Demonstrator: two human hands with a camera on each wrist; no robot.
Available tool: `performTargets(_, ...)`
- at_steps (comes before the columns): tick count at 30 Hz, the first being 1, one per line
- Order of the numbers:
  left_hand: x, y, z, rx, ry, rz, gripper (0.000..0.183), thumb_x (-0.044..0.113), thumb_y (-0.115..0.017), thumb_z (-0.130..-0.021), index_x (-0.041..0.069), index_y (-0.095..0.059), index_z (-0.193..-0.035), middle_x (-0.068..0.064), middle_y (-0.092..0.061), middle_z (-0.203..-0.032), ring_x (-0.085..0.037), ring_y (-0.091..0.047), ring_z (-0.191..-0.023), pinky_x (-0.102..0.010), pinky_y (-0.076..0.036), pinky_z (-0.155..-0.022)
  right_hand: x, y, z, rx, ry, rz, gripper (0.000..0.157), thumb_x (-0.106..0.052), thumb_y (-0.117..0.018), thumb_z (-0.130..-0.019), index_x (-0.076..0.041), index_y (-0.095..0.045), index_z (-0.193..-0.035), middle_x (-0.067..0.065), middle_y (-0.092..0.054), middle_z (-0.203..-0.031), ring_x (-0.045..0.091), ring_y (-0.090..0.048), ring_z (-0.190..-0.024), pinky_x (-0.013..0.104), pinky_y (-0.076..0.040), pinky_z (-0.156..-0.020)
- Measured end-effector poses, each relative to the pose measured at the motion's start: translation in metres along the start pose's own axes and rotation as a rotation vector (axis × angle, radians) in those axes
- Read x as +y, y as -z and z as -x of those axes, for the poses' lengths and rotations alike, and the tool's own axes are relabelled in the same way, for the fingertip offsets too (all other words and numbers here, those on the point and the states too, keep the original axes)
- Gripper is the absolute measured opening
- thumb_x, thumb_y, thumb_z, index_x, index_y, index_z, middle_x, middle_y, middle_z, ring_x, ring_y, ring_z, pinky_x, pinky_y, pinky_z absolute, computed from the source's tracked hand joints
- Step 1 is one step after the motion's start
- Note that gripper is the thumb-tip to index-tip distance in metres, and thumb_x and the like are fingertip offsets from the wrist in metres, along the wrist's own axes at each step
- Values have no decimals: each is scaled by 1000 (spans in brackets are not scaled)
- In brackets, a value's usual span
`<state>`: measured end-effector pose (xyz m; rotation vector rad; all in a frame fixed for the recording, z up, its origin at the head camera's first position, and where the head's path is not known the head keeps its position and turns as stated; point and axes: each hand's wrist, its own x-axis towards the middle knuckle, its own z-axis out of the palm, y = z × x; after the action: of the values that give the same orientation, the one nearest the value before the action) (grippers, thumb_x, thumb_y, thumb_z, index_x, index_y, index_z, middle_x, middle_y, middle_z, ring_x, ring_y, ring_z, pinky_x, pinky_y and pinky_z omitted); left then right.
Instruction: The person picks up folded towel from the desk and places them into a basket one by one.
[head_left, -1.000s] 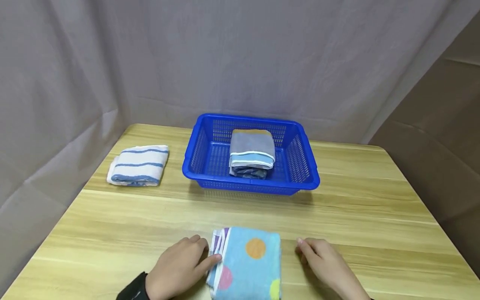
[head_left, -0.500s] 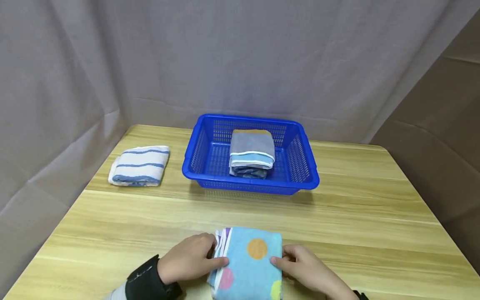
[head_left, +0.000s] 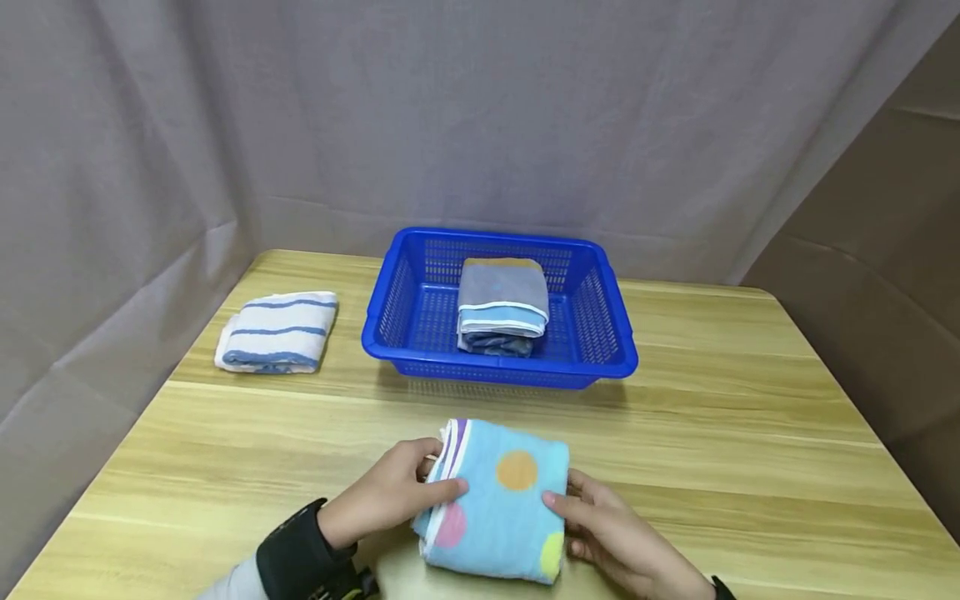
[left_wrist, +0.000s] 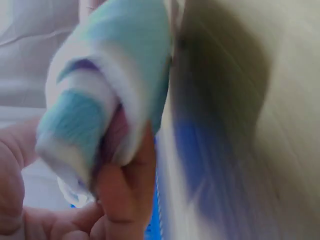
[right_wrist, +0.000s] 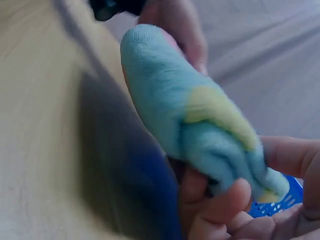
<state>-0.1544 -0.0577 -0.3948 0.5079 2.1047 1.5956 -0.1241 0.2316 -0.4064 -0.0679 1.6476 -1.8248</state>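
A folded light-blue towel point(head_left: 491, 525) with orange, pink and yellow dots is held between both hands at the front of the table. My left hand point(head_left: 393, 492) grips its left edge, thumb on top and fingers underneath. The right hand point(head_left: 611, 533) pinches the opposite edge in the same way. In the left wrist view the towel point(left_wrist: 132, 40) shows its folded layers end-on, with fingertips beneath. From the right wrist the towel point(right_wrist: 165, 85) appears lifted off the tabletop, its shadow below it.
Beyond the hands stands a blue perforated basket point(head_left: 498, 372) holding a grey folded towel point(head_left: 504, 283) on top of a dark folded cloth point(head_left: 497, 343). A white towel with blue stripes point(head_left: 279, 332) lies folded at the left of the wooden table point(head_left: 712, 400). Grey curtain point(head_left: 480, 117) hangs behind.
The right hand came in from the side and took hold of the dotted towel's right edge. The left hand tightened on the left edge. Both have raised the towel and moved it slightly forward.
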Motion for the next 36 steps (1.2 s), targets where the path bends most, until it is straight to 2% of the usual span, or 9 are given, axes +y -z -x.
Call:
performTargets(3,0,0,1,17,20,94,47,17,-69,-93,-7,-50,-127,-11,-73,-84,-12,-66,-67,-26,-54,-57,-1,2,0,-3,12,-34,72,-26,-49,-105,9,-7,-152,1,-63,-124,12,-62,-105,23,-52,-80)
performTargets(7,-5,0,4,31,23,118,62,14,-71,-91,-8,-39,-140,-15,-74,-89,-19,-71,-71,-33,-59,-61,2,3,-1,8,4,-46,72,-26,-52,-103,10,-11,-151,1,-64,-121,12,-63,-105,25,-53,-83)
performTargets(11,-7,1,5,25,19,97,63,13,-72,-91,-9,-39,-140,-19,-73,-93,-21,-72,-75,-33,-59,-64,5,1,-4,22,8,-51,73,-26,-54,-102,11,-14,-150,3,-64,-123,16,-65,-109,33,-55,-92)
performTargets(17,-8,0,9,9,9,54,61,14,-71,-92,-9,-41,-140,-21,-73,-102,-20,-71,-82,-29,-58,-67,8,-1,-4,58,21,2,69,-26,-55,-102,11,-20,-148,3,-68,-119,16,-67,-104,33,-56,-89)
performTargets(21,-2,4,18,2,-33,-50,49,16,-74,-90,-2,-52,-130,-11,-73,-94,-11,-65,-75,-23,-53,-64,6,-5,4,54,27,1,68,-24,-55,-102,10,-20,-149,2,-72,-113,15,-69,-101,32,-57,-85)
performTargets(25,26,10,24,63,-140,-177,39,18,-78,-86,3,-58,-116,-4,-68,-87,-5,-59,-72,-23,-52,-64,-15,-10,19,83,103,29,68,-19,-54,-103,9,-16,-151,1,-74,-112,15,-71,-98,31,-58,-83)
performTargets(29,70,25,19,127,-253,-221,43,14,-79,-84,1,-58,-119,-8,-66,-92,-9,-63,-77,-27,-57,-67,-64,-11,24,166,218,144,64,-17,-54,-102,7,-20,-151,-1,-75,-108,14,-72,-92,31,-59,-78)
performTargets(32,106,42,3,181,-314,-269,45,8,-79,-82,-1,-57,-121,-12,-67,-94,-13,-65,-77,-28,-58,-66,-110,-6,18,200,280,195,57,-19,-55,-102,2,-28,-148,-4,-75,-103,12,-71,-88,29,-57,-75)
performTargets(36,147,65,-29,310,-360,-379,58,8,-79,-83,1,-48,-132,-13,-69,-91,-17,-64,-73,-28,-54,-65,-166,6,2,249,319,195,47,-26,-59,-101,-8,-41,-140,-6,-70,-95,9,-65,-81,25,-49,-69)
